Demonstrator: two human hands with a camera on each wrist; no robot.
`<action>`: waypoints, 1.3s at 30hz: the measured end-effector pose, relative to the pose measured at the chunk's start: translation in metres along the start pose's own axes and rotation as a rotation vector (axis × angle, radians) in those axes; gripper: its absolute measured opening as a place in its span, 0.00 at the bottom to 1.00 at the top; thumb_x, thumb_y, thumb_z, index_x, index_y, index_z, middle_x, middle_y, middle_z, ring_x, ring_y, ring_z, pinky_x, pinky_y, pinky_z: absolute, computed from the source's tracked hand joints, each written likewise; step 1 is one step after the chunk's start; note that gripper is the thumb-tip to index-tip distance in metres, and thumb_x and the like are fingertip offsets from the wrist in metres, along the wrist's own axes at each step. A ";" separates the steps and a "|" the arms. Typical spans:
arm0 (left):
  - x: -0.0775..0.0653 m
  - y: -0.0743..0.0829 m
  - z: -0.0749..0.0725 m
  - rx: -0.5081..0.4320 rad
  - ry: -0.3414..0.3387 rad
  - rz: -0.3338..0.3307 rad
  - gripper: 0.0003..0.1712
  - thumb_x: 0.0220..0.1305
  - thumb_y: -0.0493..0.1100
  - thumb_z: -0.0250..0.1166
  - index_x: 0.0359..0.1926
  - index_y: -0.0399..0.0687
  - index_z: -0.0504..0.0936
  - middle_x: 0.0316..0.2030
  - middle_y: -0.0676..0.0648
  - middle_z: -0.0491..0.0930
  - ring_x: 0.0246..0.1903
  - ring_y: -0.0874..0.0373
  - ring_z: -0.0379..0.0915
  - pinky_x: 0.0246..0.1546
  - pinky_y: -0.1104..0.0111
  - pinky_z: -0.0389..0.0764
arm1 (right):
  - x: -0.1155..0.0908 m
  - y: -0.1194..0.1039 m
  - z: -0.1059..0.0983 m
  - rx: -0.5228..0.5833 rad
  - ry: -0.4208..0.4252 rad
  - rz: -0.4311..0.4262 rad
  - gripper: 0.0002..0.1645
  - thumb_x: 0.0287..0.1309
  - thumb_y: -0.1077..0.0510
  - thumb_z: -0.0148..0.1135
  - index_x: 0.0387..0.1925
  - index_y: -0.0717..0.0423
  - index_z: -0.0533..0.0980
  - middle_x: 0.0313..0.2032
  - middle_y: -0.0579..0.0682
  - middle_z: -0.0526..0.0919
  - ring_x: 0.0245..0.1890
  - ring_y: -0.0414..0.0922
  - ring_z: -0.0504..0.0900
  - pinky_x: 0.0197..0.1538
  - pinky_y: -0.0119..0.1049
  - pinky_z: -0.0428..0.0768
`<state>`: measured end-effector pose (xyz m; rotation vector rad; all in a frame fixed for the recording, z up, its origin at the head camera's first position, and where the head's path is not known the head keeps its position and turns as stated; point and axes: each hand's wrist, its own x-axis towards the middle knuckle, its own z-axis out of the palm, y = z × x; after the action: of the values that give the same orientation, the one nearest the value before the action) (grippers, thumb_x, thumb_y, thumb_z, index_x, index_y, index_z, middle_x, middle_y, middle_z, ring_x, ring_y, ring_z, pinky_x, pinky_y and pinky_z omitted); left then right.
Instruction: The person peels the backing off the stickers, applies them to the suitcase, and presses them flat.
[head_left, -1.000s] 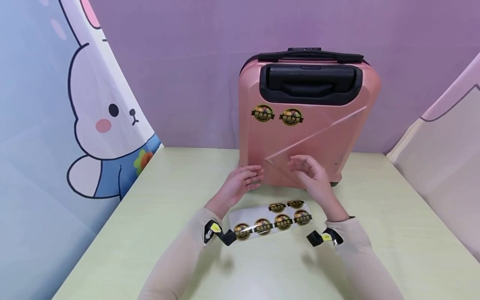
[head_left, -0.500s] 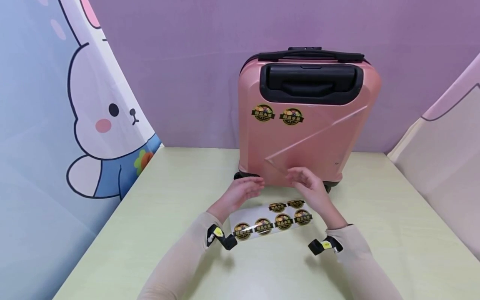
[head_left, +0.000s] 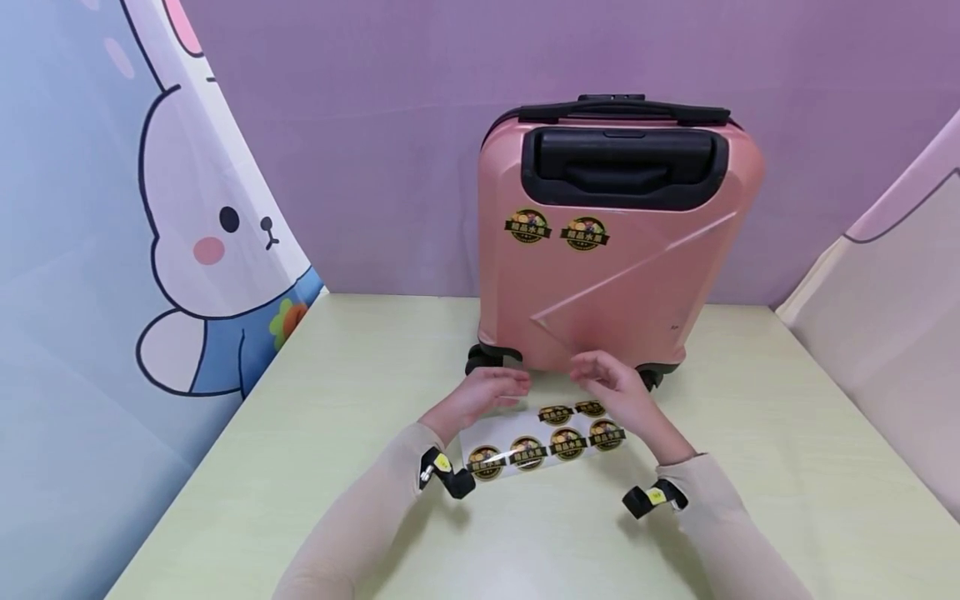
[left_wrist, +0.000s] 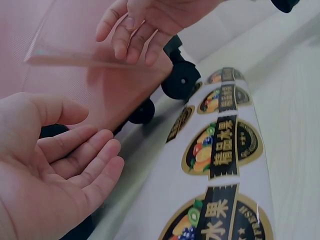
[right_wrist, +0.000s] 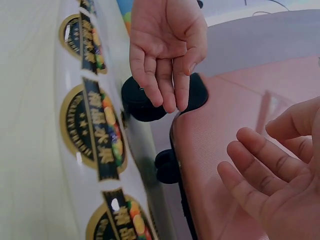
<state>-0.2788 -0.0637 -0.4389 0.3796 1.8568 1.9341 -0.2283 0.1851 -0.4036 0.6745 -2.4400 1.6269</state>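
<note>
My left hand [head_left: 483,394] hovers over the back left part of a white sticker sheet [head_left: 495,429], palm turned inward, fingers relaxed and holding nothing. Facing it, my right hand [head_left: 611,387] hangs above the sheet's back right corner with loosely bent fingers, also holding nothing. Several round black-and-gold fruit stickers [left_wrist: 222,145] remain on the sheet, in a full front row and part of the back row. Behind the hands stands a pink suitcase [head_left: 607,292], upright. Two matching stickers, a left one [head_left: 528,227] and a right one [head_left: 584,234], are on its front below the black handle recess.
The suitcase rests on black wheels [head_left: 491,357] at the rear of the pale table [head_left: 375,350]. A purple cloth backdrop [head_left: 360,167] hangs behind it. On the left is a cloth printed with a cartoon rabbit [head_left: 217,200], on the right a pale cloth [head_left: 892,333].
Both hands have come down and back from the suitcase's lower front toward the sticker sheet, uncovering the wheels. The suitcase and sheet have stayed in place.
</note>
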 end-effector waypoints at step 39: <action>0.007 -0.002 0.006 0.384 -0.049 -0.074 0.28 0.45 0.18 0.69 0.52 0.24 0.79 0.45 0.35 0.84 0.47 0.46 0.83 0.46 0.67 0.83 | -0.005 0.010 0.007 -0.236 -0.246 -0.028 0.15 0.64 0.71 0.57 0.52 0.64 0.76 0.41 0.57 0.83 0.44 0.51 0.82 0.44 0.39 0.83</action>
<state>-0.2813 -0.0550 -0.4413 0.4613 2.1755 1.5022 -0.2273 0.1837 -0.4171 0.9110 -2.7194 1.2831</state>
